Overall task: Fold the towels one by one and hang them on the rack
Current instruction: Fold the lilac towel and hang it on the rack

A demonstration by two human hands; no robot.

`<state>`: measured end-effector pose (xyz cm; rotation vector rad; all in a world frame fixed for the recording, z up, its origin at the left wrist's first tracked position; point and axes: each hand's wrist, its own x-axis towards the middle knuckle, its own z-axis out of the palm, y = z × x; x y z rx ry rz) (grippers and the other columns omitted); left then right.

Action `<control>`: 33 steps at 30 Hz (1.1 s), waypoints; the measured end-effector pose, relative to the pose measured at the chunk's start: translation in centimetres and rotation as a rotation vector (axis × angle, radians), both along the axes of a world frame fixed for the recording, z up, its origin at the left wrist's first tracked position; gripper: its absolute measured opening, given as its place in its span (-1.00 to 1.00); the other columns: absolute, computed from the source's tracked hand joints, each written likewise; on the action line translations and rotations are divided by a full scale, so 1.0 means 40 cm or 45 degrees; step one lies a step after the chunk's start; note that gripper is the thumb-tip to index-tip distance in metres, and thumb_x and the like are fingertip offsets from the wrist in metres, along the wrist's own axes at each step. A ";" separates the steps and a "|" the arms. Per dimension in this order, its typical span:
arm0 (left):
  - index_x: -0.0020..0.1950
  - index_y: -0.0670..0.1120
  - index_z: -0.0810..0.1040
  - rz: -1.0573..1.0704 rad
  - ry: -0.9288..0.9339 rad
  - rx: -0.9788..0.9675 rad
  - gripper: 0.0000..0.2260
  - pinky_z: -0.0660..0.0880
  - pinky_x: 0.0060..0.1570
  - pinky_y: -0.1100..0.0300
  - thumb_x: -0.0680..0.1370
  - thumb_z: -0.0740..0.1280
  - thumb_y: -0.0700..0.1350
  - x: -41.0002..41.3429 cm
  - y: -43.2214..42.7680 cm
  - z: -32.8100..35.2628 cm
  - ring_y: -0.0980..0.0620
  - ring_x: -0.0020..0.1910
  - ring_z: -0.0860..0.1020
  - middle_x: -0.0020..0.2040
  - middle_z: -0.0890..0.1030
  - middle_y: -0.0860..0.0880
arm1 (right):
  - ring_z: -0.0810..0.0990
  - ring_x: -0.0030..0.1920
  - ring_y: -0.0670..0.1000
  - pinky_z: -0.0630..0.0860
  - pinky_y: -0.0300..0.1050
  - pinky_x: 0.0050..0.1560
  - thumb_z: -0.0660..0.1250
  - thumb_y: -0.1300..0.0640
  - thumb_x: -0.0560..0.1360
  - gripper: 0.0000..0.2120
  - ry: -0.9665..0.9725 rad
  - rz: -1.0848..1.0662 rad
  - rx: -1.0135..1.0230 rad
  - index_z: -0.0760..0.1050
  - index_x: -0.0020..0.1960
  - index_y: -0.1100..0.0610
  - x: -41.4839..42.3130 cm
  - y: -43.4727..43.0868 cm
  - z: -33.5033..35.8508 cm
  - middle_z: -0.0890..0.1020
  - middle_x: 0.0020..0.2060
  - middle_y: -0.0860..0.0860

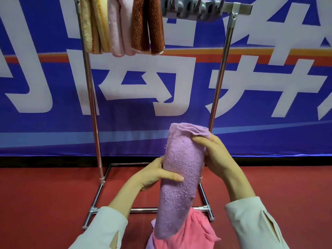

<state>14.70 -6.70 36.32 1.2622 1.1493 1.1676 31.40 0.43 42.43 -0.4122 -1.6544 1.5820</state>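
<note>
A purple towel (179, 173), folded into a long narrow strip, hangs upright in front of me. My right hand (213, 155) pinches its upper end, where a loose corner sticks out. My left hand (158, 173) grips the strip at its middle, thumb across the front. The metal rack (89, 97) stands behind, with a beige towel (93, 27), a pale pink towel (118, 27) and a brown towel (149, 27) folded over the left part of its top bar. A crumpled pink towel (194, 232) lies below the purple strip at the bottom edge.
Grey hooks (190, 8) sit on the right part of the top bar, which carries no towels. A blue banner (53, 83) with white characters covers the wall behind. The rack's base frame (143, 210) rests on a red floor.
</note>
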 end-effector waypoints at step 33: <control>0.22 -0.21 0.52 0.341 -0.334 0.052 -0.75 0.56 0.07 0.01 0.54 0.33 -0.21 0.007 0.008 0.099 -0.11 -0.01 0.63 0.10 0.64 -0.22 | 0.66 -0.19 0.03 0.60 -0.11 -0.18 0.12 -0.20 0.59 -0.52 -0.305 0.036 -0.734 0.51 0.30 0.09 -0.015 0.052 -0.069 0.64 0.01 0.11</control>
